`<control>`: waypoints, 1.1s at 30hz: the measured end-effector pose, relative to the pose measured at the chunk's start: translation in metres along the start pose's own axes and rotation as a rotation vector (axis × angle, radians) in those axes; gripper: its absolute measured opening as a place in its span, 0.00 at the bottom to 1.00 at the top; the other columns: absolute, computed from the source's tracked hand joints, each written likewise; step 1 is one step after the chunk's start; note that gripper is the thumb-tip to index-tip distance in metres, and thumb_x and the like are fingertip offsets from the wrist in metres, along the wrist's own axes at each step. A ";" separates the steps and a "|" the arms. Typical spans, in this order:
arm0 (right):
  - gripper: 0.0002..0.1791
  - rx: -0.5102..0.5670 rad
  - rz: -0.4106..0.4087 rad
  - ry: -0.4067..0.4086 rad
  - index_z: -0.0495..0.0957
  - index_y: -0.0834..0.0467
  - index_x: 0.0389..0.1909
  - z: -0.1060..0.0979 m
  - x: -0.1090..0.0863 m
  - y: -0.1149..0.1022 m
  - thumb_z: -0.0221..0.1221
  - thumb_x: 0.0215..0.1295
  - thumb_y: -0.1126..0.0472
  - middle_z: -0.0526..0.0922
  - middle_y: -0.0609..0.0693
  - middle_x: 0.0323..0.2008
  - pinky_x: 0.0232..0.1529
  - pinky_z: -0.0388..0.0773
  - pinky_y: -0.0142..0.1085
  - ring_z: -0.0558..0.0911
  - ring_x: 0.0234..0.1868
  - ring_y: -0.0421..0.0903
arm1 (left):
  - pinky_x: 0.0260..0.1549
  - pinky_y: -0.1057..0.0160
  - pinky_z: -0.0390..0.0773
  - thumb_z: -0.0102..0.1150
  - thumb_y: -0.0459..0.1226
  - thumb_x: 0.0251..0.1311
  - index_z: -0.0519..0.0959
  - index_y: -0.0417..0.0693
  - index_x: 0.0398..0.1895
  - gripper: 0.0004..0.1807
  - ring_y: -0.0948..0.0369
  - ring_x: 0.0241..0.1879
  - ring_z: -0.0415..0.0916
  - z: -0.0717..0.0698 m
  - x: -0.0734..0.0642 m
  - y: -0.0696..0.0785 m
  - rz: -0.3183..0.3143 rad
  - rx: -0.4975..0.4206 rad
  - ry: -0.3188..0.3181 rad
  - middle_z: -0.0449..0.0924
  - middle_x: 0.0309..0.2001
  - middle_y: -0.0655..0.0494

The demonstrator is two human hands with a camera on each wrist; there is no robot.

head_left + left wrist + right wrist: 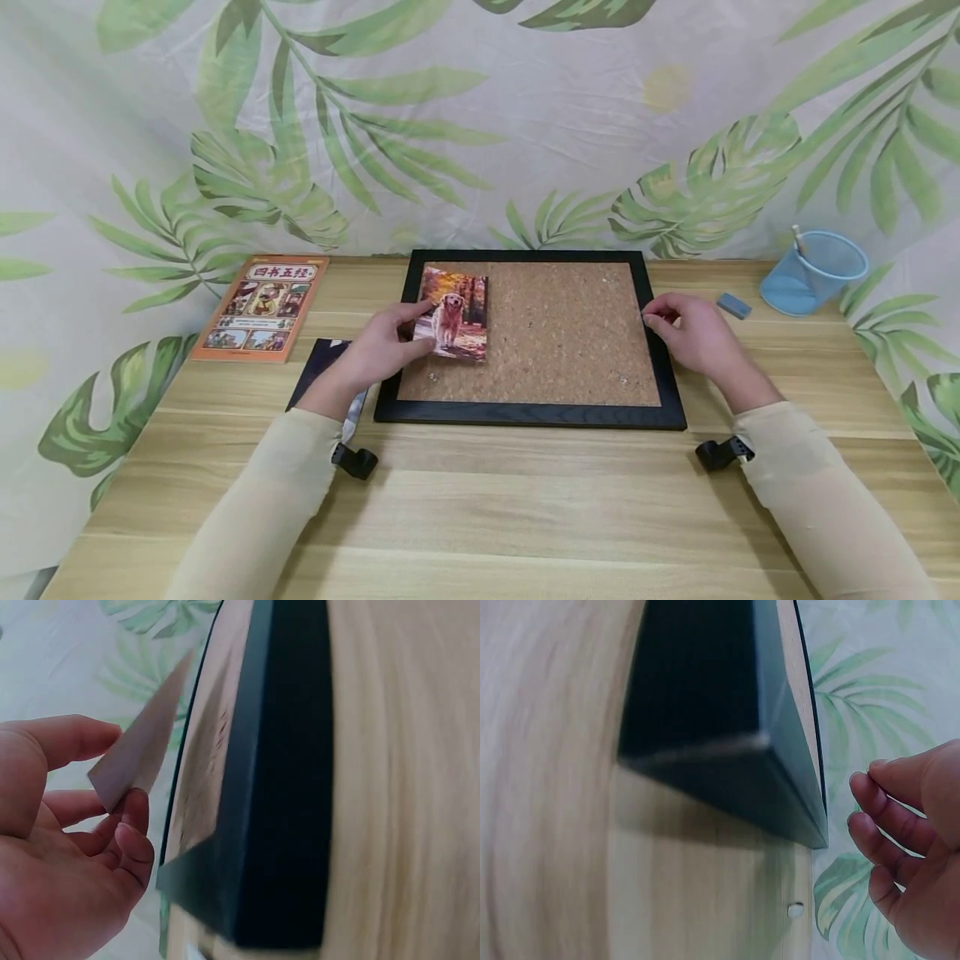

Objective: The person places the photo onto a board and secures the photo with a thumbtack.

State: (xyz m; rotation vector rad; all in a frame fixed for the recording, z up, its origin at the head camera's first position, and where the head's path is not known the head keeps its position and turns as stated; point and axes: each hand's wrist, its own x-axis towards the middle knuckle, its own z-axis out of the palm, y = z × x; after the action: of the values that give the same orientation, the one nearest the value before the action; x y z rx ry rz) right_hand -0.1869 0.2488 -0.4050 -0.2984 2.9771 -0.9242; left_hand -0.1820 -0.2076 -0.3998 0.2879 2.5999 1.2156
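Note:
My left hand [383, 340] pinches the left edge of a photo of a golden dog [450, 321] between thumb and fingers. In the left wrist view the pale back of this photo [142, 742] tilts above the board's surface. A cork board [570, 333] with a black frame [525, 413] lies on the table beneath it. Past the frame's right side, my right hand [693, 329] has its thumb and index fingertips together. A tiny pale speck shows at those fingertips in the head view; its kind is too small to tell. Several small shiny spots dot the cork.
Partly under my left forearm lies a dark picture card [311, 362]. An orange book [262, 308] is at the back left. A blue eraser [733, 306] and a blue mesh pen cup [813, 275] stand at the back right. Leaf-patterned cloth [525, 125] hangs behind the table.

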 end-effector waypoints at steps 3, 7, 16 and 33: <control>0.12 -0.003 -0.026 0.000 0.85 0.65 0.53 0.003 0.002 -0.004 0.58 0.82 0.61 0.88 0.62 0.44 0.41 0.74 0.44 0.82 0.42 0.56 | 0.60 0.46 0.76 0.63 0.39 0.74 0.63 0.47 0.85 0.38 0.44 0.65 0.72 0.008 0.004 0.003 0.011 0.025 -0.022 0.69 0.77 0.39; 0.11 -0.003 -0.048 -0.007 0.86 0.65 0.52 0.007 0.005 -0.009 0.59 0.82 0.62 0.89 0.61 0.43 0.43 0.75 0.45 0.83 0.42 0.56 | 0.76 0.38 0.67 0.64 0.39 0.73 0.63 0.46 0.85 0.39 0.40 0.80 0.61 0.016 0.009 0.006 0.014 0.038 -0.046 0.62 0.82 0.37; 0.11 0.001 -0.061 -0.062 0.85 0.63 0.52 0.015 0.015 -0.027 0.58 0.82 0.62 0.87 0.61 0.45 0.48 0.77 0.50 0.82 0.44 0.55 | 0.71 0.43 0.73 0.65 0.39 0.73 0.60 0.43 0.86 0.42 0.41 0.73 0.69 0.024 0.017 0.009 0.012 0.100 -0.102 0.64 0.80 0.34; 0.12 0.186 -0.082 -0.140 0.87 0.62 0.53 0.056 0.065 -0.082 0.60 0.81 0.59 0.88 0.59 0.46 0.48 0.76 0.43 0.81 0.45 0.52 | 0.53 0.52 0.75 0.66 0.38 0.70 0.60 0.45 0.86 0.43 0.49 0.56 0.73 0.027 0.018 0.006 0.015 0.126 -0.125 0.70 0.73 0.37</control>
State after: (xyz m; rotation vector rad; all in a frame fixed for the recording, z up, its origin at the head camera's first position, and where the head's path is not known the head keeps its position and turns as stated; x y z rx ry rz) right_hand -0.2321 0.1392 -0.4017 -0.4631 2.7465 -1.1288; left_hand -0.1897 -0.1788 -0.4143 0.3949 2.5739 1.0064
